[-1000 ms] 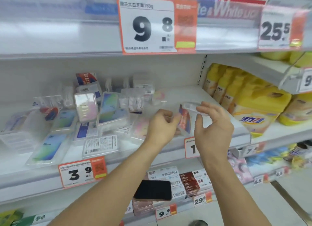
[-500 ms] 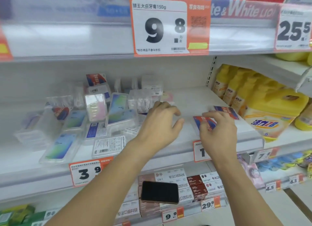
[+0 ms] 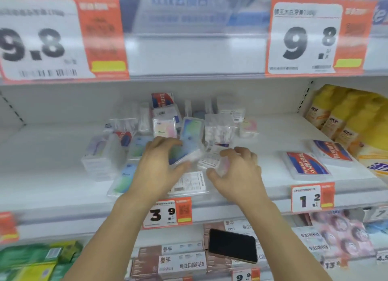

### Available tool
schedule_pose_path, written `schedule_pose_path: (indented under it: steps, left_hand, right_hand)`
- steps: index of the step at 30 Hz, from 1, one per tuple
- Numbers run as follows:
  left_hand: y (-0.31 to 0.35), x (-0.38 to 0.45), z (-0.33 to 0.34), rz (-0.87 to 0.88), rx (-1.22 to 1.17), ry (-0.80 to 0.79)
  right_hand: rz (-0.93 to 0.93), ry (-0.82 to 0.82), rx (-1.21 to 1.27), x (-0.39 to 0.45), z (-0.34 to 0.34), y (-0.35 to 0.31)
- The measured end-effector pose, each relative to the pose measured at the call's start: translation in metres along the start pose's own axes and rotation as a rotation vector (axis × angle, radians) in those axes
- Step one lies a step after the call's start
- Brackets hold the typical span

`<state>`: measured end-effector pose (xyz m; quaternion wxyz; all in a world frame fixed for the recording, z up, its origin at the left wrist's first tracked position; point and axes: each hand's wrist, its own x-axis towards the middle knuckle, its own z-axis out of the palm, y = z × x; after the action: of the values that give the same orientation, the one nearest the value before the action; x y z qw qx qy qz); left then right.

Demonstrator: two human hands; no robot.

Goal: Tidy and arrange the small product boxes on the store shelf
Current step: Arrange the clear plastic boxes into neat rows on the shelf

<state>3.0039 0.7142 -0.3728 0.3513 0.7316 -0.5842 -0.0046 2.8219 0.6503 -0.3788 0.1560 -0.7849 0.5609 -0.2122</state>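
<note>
Head view, blurred by motion. Step in hand, as judged: gathering the scattered clear product boxes (image 3: 168,134) from the jumbled pile mid-shelf (image 3: 52,175).

Left of the left grip: a stack of clear boxes (image 3: 98,155) and a flat blue-green pack (image 3: 123,182) lying near the shelf's front edge, untouched.

Left hand (image 3: 156,171): fingers curled over a clear box with a blue card (image 3: 191,142), thumb under its near edge. Grip closed on that box, which sat tilted against the pile.

Between the two grips: a flat box (image 3: 190,183), printed label up, on the shelf.

Right hand (image 3: 236,173): fingers bent around a small pinkish clear box (image 3: 222,165); contact looked real but smeared, so cannot tell for sure.

Right of the right grip, well apart: two red-and-blue boxes (image 3: 306,165) lying flat, near the yellow bottles (image 3: 344,117).

Next move, judged: lift the held box clear without toppling its neighbours, then set like with like, faces forward.
</note>
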Motion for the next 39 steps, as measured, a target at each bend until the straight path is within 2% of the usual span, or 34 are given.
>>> schedule_pose_path:
  steps: [3, 6, 8, 11, 13, 15, 21, 27, 29, 32, 34, 35, 39]
  left_hand:
    - [-0.007, -0.003, -0.015, -0.151, -0.127, 0.128]
    - [-0.015, -0.008, -0.026, -0.218, -0.145, 0.103]
    - [-0.014, -0.012, -0.028, -0.215, -0.138, 0.05]
    - [-0.016, -0.017, -0.031, -0.178, -0.104, 0.019]
    - [-0.017, -0.02, -0.033, -0.151, -0.073, 0.0]
    - [-0.02, -0.021, -0.035, -0.162, -0.054, -0.02]
    - [-0.026, -0.022, -0.039, -0.166, -0.025, -0.041]
    - [-0.033, -0.025, -0.051, -0.096, 0.0, -0.077]
    - [-0.031, -0.027, -0.059, -0.074, -0.029, 0.029]
    - [-0.027, -0.028, -0.075, -0.03, -0.069, 0.41]
    - [-0.035, -0.026, -0.084, -0.084, -0.035, 0.541]
    - [-0.044, -0.024, -0.086, -0.137, -0.015, 0.526]
    - [-0.078, -0.028, -0.082, -0.399, -0.036, 0.28]
  right_hand:
    - [-0.015, -0.127, -0.07, 0.01, -0.013, 0.003]
    - [-0.055, -0.335, -0.048, 0.02, -0.028, 0.01]
    - [-0.061, -0.285, 0.101, 0.021, -0.041, 0.018]
    - [-0.062, -0.132, 0.498, 0.02, -0.051, 0.021]
    - [-0.081, -0.12, 0.789, 0.017, -0.05, 0.016]
    - [-0.122, -0.142, 0.882, 0.014, -0.04, 0.011]
    - [-0.267, -0.137, 0.465, 0.006, -0.009, -0.006]
    - [-0.242, -0.201, 0.232, 0.008, -0.015, -0.011]
    - [-0.228, -0.236, 0.206, 0.007, -0.015, -0.011]
    - [-0.236, -0.257, 0.191, 0.006, -0.013, -0.016]
    - [-0.259, -0.259, 0.161, 0.006, -0.012, -0.021]
    - [-0.264, -0.265, 0.169, 0.005, -0.012, -0.025]
    - [-0.252, -0.289, 0.218, 0.001, -0.014, -0.038]
